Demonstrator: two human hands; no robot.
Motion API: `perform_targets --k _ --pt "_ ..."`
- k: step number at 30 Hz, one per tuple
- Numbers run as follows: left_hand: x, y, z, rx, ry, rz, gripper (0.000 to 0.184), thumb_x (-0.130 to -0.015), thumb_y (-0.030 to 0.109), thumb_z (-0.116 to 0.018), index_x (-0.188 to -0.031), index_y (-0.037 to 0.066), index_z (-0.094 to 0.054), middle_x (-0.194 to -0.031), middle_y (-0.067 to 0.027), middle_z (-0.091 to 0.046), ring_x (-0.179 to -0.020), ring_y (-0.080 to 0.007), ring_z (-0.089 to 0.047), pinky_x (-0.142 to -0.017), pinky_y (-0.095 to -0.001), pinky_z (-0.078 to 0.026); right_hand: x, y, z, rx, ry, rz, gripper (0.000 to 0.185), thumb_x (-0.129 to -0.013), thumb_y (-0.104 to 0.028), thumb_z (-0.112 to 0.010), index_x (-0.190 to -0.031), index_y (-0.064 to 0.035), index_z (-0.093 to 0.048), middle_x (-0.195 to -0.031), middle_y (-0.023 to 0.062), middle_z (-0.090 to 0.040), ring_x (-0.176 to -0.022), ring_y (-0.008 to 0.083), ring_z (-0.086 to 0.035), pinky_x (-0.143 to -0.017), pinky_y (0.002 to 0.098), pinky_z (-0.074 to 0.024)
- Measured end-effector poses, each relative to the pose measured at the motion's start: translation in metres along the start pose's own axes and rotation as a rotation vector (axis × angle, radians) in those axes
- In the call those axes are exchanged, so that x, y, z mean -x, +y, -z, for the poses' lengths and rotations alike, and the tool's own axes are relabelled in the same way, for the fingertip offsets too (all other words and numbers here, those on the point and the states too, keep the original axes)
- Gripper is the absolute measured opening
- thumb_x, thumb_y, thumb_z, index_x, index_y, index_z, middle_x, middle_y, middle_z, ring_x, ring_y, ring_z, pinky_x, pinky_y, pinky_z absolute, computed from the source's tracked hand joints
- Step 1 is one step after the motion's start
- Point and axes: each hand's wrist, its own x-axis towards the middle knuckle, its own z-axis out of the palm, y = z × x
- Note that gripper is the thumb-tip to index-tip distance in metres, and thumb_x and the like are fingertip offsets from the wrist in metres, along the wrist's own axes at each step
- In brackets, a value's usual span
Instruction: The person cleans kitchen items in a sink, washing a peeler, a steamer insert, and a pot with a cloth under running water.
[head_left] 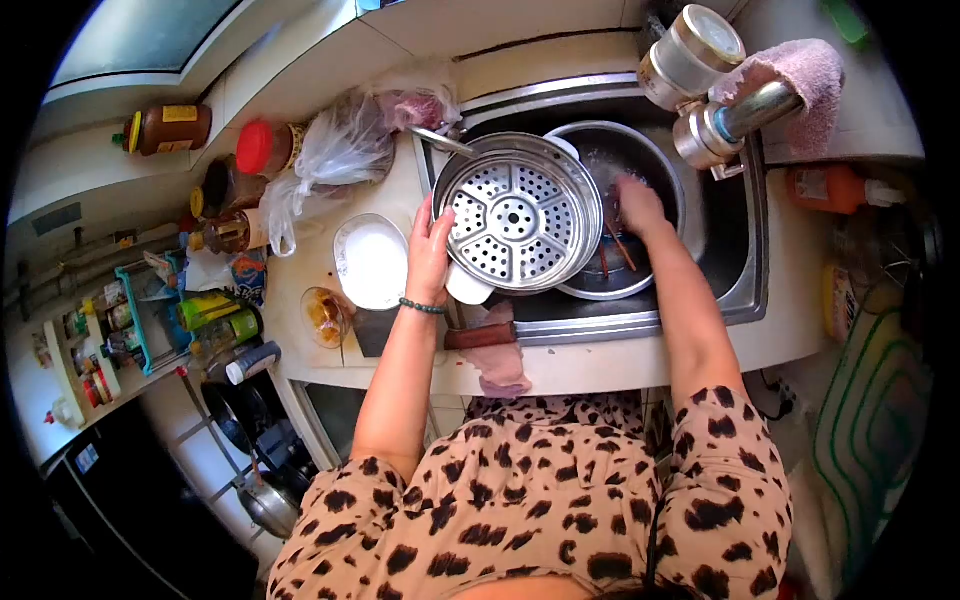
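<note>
A round steel steamer tray (513,218) with a perforated bottom and white side handles leans over the left part of the sink. My left hand (433,250) has its thumb over the tray's left rim and grips it there. Beside it, a steel basin (672,180) holds some water. Into this basin reaches my right hand (640,208), its fingertips pointing down and too hidden to read. Brown chopsticks (620,248) lie in the basin just below that hand. The tray covers the basin's left side.
Around the basin runs the steel sink (735,270), with a faucet (755,110) and pink cloth (815,85) at upper right. A brown-handled knife (480,336), a pink rag (500,368), a white bowl (370,262) and a plastic bag (340,145) are on the left.
</note>
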Motion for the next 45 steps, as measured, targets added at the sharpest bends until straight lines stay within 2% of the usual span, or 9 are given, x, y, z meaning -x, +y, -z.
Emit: perform_targets --k 7,11,15,18,27,31,34,41,45 --pt "0.002 -0.002 -0.023 -0.14 -0.039 -0.08 0.052 -0.091 0.01 -0.053 -0.14 0.003 -0.037 -0.128 -0.0098 -0.053 -0.11 -0.0144 -0.053 -0.095 -0.0266 -0.042 0.065 -0.084 0.109 -1.028 0.282 -0.07 0.03 -0.078 0.0 -0.062 -0.106 -0.002 -0.053 -0.089 0.0114 -0.062 -0.074 0.0164 -0.066 -0.065 0.0284 -0.0521" --pt "0.016 -0.002 -0.053 -0.474 -0.055 -0.416 0.053 -0.09 0.011 -0.057 -0.139 0.002 -0.04 -0.135 -0.0134 -0.049 -0.121 -0.0189 -0.048 -0.101 -0.0288 -0.037 0.045 -0.118 0.057 -0.53 0.504 -0.035 0.026 -0.072 0.0 -0.066 -0.097 0.001 -0.059 -0.087 0.0159 -0.063 -0.077 0.0289 -0.064 -0.071 0.0361 -0.0513" --pt "0.026 0.004 -0.072 -0.575 -0.071 -0.523 0.056 -0.086 0.01 -0.062 -0.138 0.004 -0.042 -0.129 -0.0144 -0.055 -0.114 -0.0202 -0.055 -0.097 -0.0303 -0.042 0.0 -0.132 0.002 -1.053 0.438 -0.422 0.018 -0.078 -0.008 -0.064 -0.093 0.002 -0.066 -0.085 0.0181 -0.067 -0.078 0.0301 -0.067 -0.074 0.0377 -0.0516" --pt "0.016 -0.002 -0.067 -0.496 -0.137 -0.457 0.054 -0.086 0.011 -0.062 -0.137 0.003 -0.044 -0.128 -0.0148 -0.055 -0.113 -0.0185 -0.055 -0.097 -0.0301 -0.042 0.005 -0.175 0.034 -1.171 0.568 -0.152 0.023 -0.08 -0.005 -0.063 -0.101 0.0032 -0.066 -0.087 0.0106 -0.07 -0.074 0.0157 -0.065 -0.069 0.0268 -0.0515" --pt "-0.007 -0.002 -0.049 -0.298 -0.116 -0.27 0.047 -0.092 0.019 -0.059 -0.135 0.002 -0.047 -0.125 -0.0118 -0.058 -0.104 -0.0134 -0.055 -0.089 -0.0266 -0.045 0.079 -0.181 0.076 -0.883 0.076 0.691 0.012 -0.07 0.001 -0.062 -0.082 -0.0006 -0.063 -0.085 0.0159 -0.062 -0.078 0.0337 -0.062 -0.071 0.0386 -0.0505" --pt "-0.005 -0.01 -0.056 -0.302 -0.171 -0.276 0.047 -0.093 0.018 -0.059 -0.136 0.004 -0.047 -0.126 -0.0093 -0.057 -0.109 -0.0117 -0.052 -0.094 -0.0251 -0.041 0.094 -0.154 0.07 -0.761 -0.104 0.64 0.012 -0.07 0.0 -0.063 -0.083 -0.0014 -0.063 -0.086 0.0153 -0.061 -0.079 0.0337 -0.061 -0.071 0.0394 -0.0506" --pt "-0.002 -0.021 -0.055 -0.244 -0.197 -0.22 0.046 -0.094 0.018 -0.057 -0.136 0.002 -0.046 -0.125 -0.0091 -0.057 -0.106 -0.0113 -0.052 -0.092 -0.0253 -0.042 0.073 -0.183 0.067 -0.78 0.309 0.658 0.015 -0.069 0.0 -0.063 -0.084 -0.0016 -0.06 -0.083 0.0155 -0.058 -0.078 0.036 -0.06 -0.069 0.0417 -0.0501" --pt "0.018 -0.012 -0.068 -0.27 -0.234 -0.128 0.049 -0.094 0.018 -0.057 -0.137 0.0 -0.043 -0.127 -0.0121 -0.056 -0.113 -0.0162 -0.052 -0.097 -0.027 -0.039 0.032 -0.134 0.064 -0.49 0.556 0.003 0.016 -0.074 -0.004 -0.063 -0.088 0.0015 -0.065 -0.088 0.0196 -0.066 -0.083 0.0341 -0.065 -0.074 0.0399 -0.0519" --pt "0.008 -0.013 -0.07 -0.553 -0.183 -0.482 0.049 -0.094 0.02 -0.058 -0.136 0.001 -0.045 -0.126 -0.0125 -0.057 -0.111 -0.0158 -0.054 -0.095 -0.0281 -0.042 0.039 -0.179 0.081 -0.951 0.419 0.072 0.017 -0.071 -0.007 -0.063 -0.086 -0.0024 -0.07 -0.08 0.0208 -0.066 -0.071 0.0336 -0.066 -0.068 0.0388 -0.0522"
